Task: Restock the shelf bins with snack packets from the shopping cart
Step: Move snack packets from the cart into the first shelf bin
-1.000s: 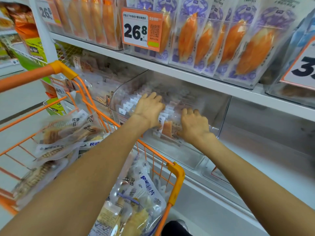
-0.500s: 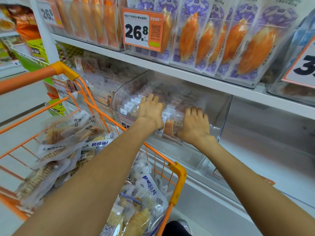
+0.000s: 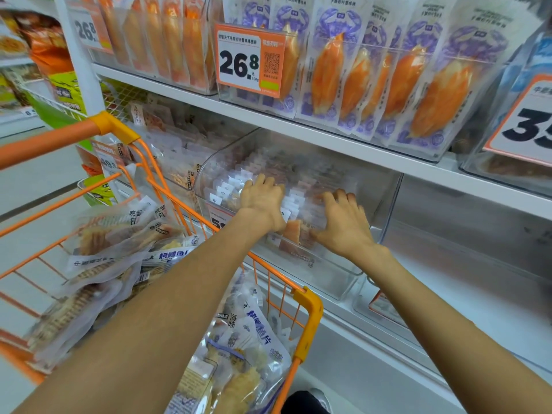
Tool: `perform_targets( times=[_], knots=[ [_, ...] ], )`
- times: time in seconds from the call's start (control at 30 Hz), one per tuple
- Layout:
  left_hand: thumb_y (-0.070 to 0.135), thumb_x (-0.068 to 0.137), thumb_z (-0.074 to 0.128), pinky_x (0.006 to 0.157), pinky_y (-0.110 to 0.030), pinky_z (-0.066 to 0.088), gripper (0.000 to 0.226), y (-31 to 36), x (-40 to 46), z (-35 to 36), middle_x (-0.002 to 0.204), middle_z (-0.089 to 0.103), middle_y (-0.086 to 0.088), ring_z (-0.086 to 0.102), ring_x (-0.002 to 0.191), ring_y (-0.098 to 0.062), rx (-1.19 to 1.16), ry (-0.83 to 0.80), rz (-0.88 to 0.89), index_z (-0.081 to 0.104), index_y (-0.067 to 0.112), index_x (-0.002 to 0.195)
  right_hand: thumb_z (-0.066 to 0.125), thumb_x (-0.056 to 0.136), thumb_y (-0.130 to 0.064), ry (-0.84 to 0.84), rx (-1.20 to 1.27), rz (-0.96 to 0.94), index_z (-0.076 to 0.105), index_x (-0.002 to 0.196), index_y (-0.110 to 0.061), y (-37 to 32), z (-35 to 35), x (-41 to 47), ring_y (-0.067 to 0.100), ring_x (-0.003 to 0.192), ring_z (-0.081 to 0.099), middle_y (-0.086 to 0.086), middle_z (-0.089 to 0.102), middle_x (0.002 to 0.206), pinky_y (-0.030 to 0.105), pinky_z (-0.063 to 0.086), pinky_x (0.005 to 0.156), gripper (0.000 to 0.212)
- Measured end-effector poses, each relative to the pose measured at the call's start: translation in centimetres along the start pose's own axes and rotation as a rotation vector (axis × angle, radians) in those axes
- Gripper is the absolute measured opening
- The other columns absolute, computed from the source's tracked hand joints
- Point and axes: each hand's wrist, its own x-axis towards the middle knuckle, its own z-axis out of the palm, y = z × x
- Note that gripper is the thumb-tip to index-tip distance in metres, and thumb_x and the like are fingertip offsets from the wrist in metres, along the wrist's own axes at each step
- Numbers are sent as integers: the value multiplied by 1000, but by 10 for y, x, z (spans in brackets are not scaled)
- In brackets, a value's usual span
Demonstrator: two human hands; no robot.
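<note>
Head view: left hand (image 3: 263, 201) and right hand (image 3: 343, 222) both flat, fingers spread, pressing down on snack packets (image 3: 301, 210) inside clear bin (image 3: 322, 273) at 12 o'clock, gripping nothing. Orange shopping cart (image 3: 307, 309) at 8 o'clock holds more packets (image 3: 248, 339).

White metal shelving (image 3: 328, 135) spans the view in tiers, supported at the left by a white upright post (image 3: 78, 61). Orange-bordered price tags (image 3: 249, 59) hang along the upper tier. Pale grey floor (image 3: 35, 180) shows at the left, evenly lit.
</note>
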Motion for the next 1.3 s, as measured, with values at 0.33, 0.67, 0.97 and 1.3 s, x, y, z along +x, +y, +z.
perform_targets(
  times=[0.33,0.67,0.97,1.3],
  knots=[
    [25,88,62,97,-39,39,48,-22,-58,-21,135,51,-3,37,129,-25,-451,195,-122,50,21,133,62,88,-22,57,307,-128,63,115,-20,-13,-30,-21,21,105,51,2,57,109,31,40,85,27],
    [10,85,61,77,-38,51,32,-97,-217,-2,119,65,0,61,108,-28,-608,453,-580,66,24,113,61,87,-12,-185,646,-299,68,100,-20,-112,2,-77,11,77,55,-2,66,91,30,46,76,16],
    [27,88,61,87,-35,42,43,-130,-242,22,130,51,-1,40,118,-27,-353,226,-621,53,23,130,53,88,-55,-376,199,-465,23,151,-26,-172,53,-104,16,145,15,-6,21,157,38,7,117,75],
    [46,94,50,80,-31,40,29,-125,-249,1,119,60,3,48,112,-20,-525,520,-512,64,23,106,56,94,-36,-367,612,-516,72,95,-24,-137,13,-87,9,89,64,-7,70,95,32,51,82,19]
  ],
)
